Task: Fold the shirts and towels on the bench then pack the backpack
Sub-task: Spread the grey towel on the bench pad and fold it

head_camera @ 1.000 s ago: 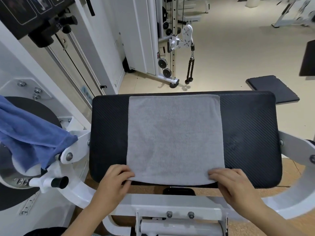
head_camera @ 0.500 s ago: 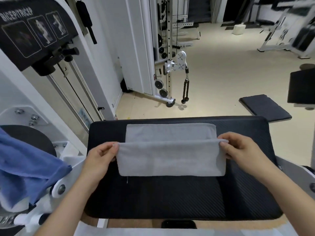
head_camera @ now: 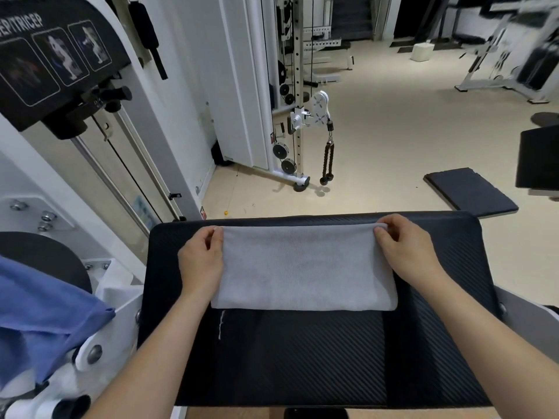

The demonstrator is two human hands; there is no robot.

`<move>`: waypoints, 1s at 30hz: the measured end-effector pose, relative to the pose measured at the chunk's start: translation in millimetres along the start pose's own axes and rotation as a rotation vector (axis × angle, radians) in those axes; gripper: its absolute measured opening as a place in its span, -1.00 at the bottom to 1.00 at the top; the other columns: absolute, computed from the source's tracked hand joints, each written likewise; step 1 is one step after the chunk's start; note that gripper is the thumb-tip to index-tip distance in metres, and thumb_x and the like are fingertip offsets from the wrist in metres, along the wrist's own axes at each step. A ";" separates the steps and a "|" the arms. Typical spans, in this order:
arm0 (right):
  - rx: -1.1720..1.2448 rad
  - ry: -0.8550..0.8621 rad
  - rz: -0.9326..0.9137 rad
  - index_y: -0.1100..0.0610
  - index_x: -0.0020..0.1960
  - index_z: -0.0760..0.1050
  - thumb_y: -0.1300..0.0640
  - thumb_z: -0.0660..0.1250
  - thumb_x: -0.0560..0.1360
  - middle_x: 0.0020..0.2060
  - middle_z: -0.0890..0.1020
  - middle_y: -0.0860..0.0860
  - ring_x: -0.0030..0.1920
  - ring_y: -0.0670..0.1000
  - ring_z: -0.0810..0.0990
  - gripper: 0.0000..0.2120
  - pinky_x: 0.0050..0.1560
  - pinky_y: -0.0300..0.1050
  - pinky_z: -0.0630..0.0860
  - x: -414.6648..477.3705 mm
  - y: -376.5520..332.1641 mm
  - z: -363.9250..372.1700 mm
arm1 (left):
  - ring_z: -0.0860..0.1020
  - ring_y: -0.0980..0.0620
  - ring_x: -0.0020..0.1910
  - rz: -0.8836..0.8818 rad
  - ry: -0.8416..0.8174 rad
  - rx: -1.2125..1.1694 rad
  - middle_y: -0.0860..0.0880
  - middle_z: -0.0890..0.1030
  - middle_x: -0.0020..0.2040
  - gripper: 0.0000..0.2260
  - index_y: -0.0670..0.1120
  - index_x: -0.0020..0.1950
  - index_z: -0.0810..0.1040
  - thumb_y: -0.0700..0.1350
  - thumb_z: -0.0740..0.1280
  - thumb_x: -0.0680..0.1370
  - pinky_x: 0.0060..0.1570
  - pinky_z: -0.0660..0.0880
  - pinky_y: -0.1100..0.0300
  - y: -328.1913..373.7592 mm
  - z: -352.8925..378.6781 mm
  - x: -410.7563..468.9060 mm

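The grey towel (head_camera: 302, 267) lay on the black bench pad (head_camera: 302, 364), folded double. It occupied the pad's 12 o'clock half, with the rounded fold facing 6 o'clock and the free edges along the far rim.

The left hand (head_camera: 201, 261) was at the towel's 10 o'clock corner. Its thumb and fingers were curled and pinching the cloth layers there. The right hand (head_camera: 405, 252) was at the 2 o'clock corner and pinched that corner in the same way. Both wrists rested low over the towel's side edges.

A loose white thread (head_camera: 221, 325) trailed from the towel's 7 o'clock corner onto the bare pad.

A blue cloth (head_camera: 39, 322) hung over the white machine frame at the pad's 8 o'clock. On the floor beyond the pad, a rope handle (head_camera: 328, 160) hung from a cable tower at 12 o'clock. A dark floor mat (head_camera: 470, 192) lay at 2 o'clock.
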State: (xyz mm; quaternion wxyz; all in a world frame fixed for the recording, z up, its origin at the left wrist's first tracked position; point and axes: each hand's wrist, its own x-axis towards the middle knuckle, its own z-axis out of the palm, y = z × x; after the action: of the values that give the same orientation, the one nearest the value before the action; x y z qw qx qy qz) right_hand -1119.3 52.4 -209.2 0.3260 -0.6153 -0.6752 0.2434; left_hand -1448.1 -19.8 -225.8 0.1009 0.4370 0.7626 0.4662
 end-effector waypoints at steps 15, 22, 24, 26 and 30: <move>-0.170 0.035 -0.061 0.04 0.23 0.56 -0.03 0.21 0.60 -0.05 0.47 -0.06 -0.09 -0.04 0.48 -0.71 -0.12 -0.11 0.36 -13.5 3.8 4.8 | 0.51 0.10 -0.21 0.245 -0.038 0.323 0.07 0.57 -0.16 -0.76 -0.02 0.18 0.53 0.04 0.16 0.64 -0.27 0.40 0.22 -5.8 1.8 4.3; -0.296 -0.036 -0.039 0.01 -0.06 0.52 0.12 0.29 0.50 -0.11 0.55 -0.02 -0.15 -0.04 0.48 -0.95 -0.29 -0.13 0.36 -7.2 -8.5 -6.9 | 0.43 0.20 -0.15 0.178 -0.212 0.238 0.11 0.46 -0.06 -0.76 0.01 0.21 0.56 -0.05 0.36 0.55 -0.20 0.31 0.35 -15.6 -17.5 11.3; -0.276 -0.082 0.003 -0.01 -0.15 0.45 0.16 0.31 0.45 -0.20 0.55 -0.06 -0.21 -0.05 0.49 -0.92 -0.33 -0.13 0.36 -3.5 -13.0 -7.7 | 0.44 0.18 -0.15 0.146 -0.198 0.251 0.10 0.45 -0.04 -0.85 0.03 0.09 0.53 -0.07 0.38 0.53 -0.22 0.32 0.32 -7.4 -15.5 9.7; -0.196 -0.132 0.040 -0.01 -0.17 0.43 0.20 0.33 0.42 -0.24 0.55 -0.07 -0.22 -0.05 0.50 -0.87 -0.32 -0.12 0.40 -1.5 -15.3 -11.8 | 0.47 0.15 -0.15 0.150 -0.185 0.241 0.13 0.48 -0.08 -0.89 0.06 -0.04 0.49 -0.08 0.39 0.50 -0.25 0.34 0.31 -2.6 -13.9 7.6; -0.060 -0.313 0.137 0.01 -0.07 0.56 0.24 0.35 0.41 -0.16 0.62 -0.05 -0.13 -0.05 0.57 -0.83 -0.19 -0.15 0.51 5.7 -22.2 -28.0 | 0.55 0.18 -0.11 -0.009 -0.258 0.019 0.11 0.59 -0.14 -0.79 0.16 -0.04 0.49 -0.09 0.46 0.47 -0.20 0.40 0.33 0.8 -19.3 6.7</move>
State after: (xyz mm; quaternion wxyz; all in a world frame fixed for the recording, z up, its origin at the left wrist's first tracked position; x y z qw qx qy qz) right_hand -1113.7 53.3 -173.4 0.1810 -0.6239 -0.6810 0.3379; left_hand -1462.5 -26.6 -213.0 0.1958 0.4908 0.7498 0.3983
